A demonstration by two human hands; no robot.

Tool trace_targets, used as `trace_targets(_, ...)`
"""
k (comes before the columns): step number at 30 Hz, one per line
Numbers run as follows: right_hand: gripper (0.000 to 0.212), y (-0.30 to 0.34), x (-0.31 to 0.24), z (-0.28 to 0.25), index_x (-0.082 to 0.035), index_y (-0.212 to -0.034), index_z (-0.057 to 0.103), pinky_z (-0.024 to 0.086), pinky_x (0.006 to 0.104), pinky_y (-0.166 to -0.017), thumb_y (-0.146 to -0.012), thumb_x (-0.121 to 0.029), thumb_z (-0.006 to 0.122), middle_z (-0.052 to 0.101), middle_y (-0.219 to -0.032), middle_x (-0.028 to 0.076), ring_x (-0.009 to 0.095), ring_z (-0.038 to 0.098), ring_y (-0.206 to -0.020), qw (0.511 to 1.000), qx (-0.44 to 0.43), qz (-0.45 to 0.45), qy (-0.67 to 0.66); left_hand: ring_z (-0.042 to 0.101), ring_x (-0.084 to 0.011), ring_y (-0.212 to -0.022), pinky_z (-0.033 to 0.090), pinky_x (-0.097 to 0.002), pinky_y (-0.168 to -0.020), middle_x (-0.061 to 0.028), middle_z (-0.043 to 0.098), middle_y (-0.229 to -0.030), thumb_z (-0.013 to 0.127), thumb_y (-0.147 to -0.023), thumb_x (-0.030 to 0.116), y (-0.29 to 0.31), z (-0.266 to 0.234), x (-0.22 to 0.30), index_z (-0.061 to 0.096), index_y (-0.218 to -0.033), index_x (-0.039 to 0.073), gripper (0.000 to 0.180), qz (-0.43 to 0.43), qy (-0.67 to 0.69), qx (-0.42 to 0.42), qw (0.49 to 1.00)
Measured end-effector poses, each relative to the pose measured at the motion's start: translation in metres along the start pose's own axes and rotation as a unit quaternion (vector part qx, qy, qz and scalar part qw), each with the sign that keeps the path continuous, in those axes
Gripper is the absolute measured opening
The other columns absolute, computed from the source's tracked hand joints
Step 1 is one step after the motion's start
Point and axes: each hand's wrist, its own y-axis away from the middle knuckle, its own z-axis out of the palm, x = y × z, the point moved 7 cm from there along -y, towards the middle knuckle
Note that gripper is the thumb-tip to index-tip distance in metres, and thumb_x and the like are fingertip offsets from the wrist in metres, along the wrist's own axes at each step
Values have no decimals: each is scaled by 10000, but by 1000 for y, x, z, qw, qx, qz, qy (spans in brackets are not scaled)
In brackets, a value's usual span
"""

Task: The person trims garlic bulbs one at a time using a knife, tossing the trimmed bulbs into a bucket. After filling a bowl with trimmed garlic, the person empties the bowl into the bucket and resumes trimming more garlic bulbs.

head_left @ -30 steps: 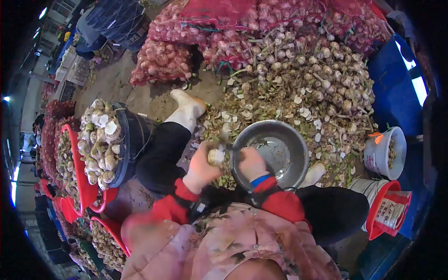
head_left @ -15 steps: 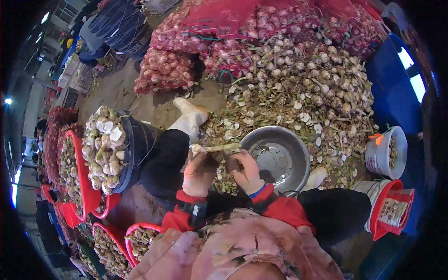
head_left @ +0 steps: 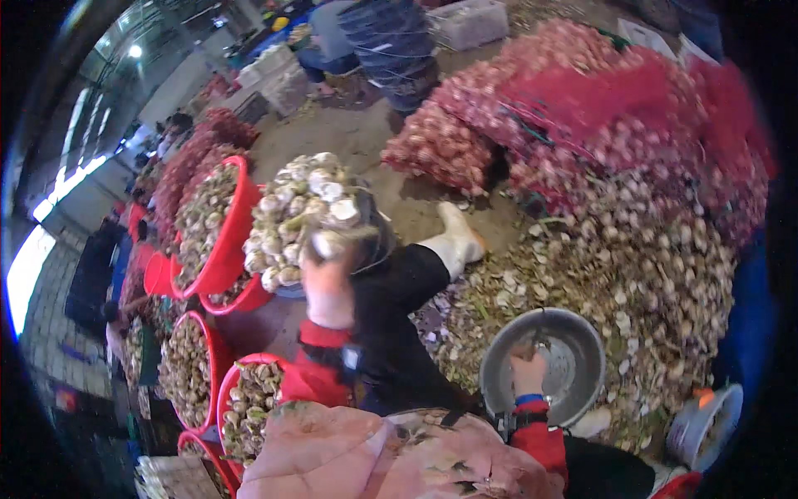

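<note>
My left hand [head_left: 329, 291] is raised at the near side of a dark bucket [head_left: 378, 229] heaped with garlic bulbs [head_left: 287, 208]. Motion smears its fingers, but they seem closed on a pale garlic bulb [head_left: 327, 244], smeared along with them. My right hand [head_left: 528, 374] reaches down into a grey metal basin [head_left: 592, 353]. Its fingers are curled, and what they hold, if anything, is hidden. A small shiny patch shows in the basin just beyond the fingertips.
Loose garlic [head_left: 657, 249] and trimmings spread over the floor beyond the basin. Red mesh sacks [head_left: 449, 150] of garlic stand behind. Red tubs [head_left: 237, 216] of garlic line my left side. A whitish bucket [head_left: 706, 428] stands at the right, and my white boot [head_left: 453, 241] is ahead.
My hands have parted: the left went left to the heaped bucket, the right down into the basin. The long-stemmed garlic bulb between them is no longer seen there. The view has turned left.
</note>
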Motion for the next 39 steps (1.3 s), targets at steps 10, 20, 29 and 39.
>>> trace_targets(10, 180, 12, -36, -25, -40, -885, 647, 485, 336, -711, -711, -83, 667, 657, -794, 69, 200, 609, -728, 998, 28, -5, -47, 555, -420, -1112, 455, -474, -921, -253, 583, -1193, 610, -795, 271, -126, -61, -150, 376, -1412, 109, 680, -164, -390, -127, 897)
trace_targets(20, 208, -5, -33, -27, -51, -916, 646, 472, 273, -689, -725, -76, 725, 644, -825, 13, 129, 588, -755, 953, 98, 87, -275, 577, -170, -1110, 425, -296, -975, -110, 623, -1194, 629, -802, 56, -27, 267, 43, 542, -1276, 27, 483, -50, 148, -415, 896)
trace_targets(29, 281, -19, -4, -49, -51, -1069, 627, 495, 316, -850, -794, -92, 668, 671, -981, 41, 160, 629, -911, 972, 92, 70, -203, 595, -384, -1036, 469, -425, -869, -237, 648, -1041, 619, -793, 358, 76, 625, 105, 578, -1233, 75, 525, -7, 0, -436, 900)
trace_targets(39, 179, -48, -48, -86, -29, -955, 649, 484, 270, -730, -776, -26, 664, 641, -874, 30, 134, 604, -789, 903, -21, 163, -397, 600, -165, -943, 469, -284, -825, -80, 639, -1081, 620, -832, 80, 90, 664, 107, 434, -1337, -44, 553, -121, 313, -547, 767)
